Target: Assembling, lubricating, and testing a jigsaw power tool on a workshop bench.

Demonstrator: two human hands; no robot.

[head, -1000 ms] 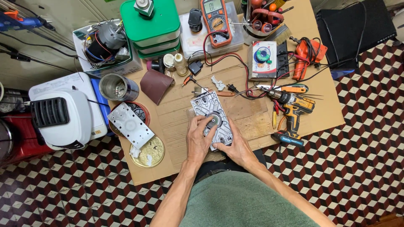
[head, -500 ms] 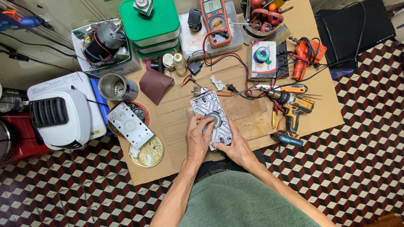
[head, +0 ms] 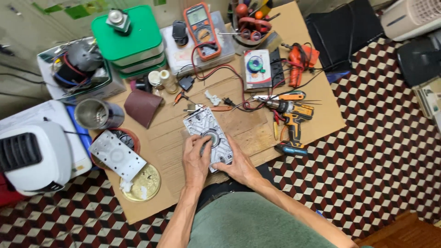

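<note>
While both forearms reach up from the bottom of the view over the person's green shirt, the left hand lies palm down on the lower left part of a flat grey metal plate, its fingers bent and its fingertips pressed at the round hub in the plate's middle, so it grips nothing but bears down on the plate. The right hand sits at the plate's lower right corner, fingers curled round the edge and thumb on top, pinching that corner. The plate lies tilted on a wooden board near the front middle of the cardboard-covered table. A yellow cordless drill lies just to the right of the board, with an orange-handled screwdriver above it. To the left sit a second, perforated metal plate, a brass disc, a steel cup and a brown sheet of sandpaper. Farther back stand a stack of green-lidded boxes and an orange meter with red leads. Compared with half a second ago, both hands keep nearly the same hold; the left fingers have shifted only slightly at the hub, and the plate lies where it did
</note>
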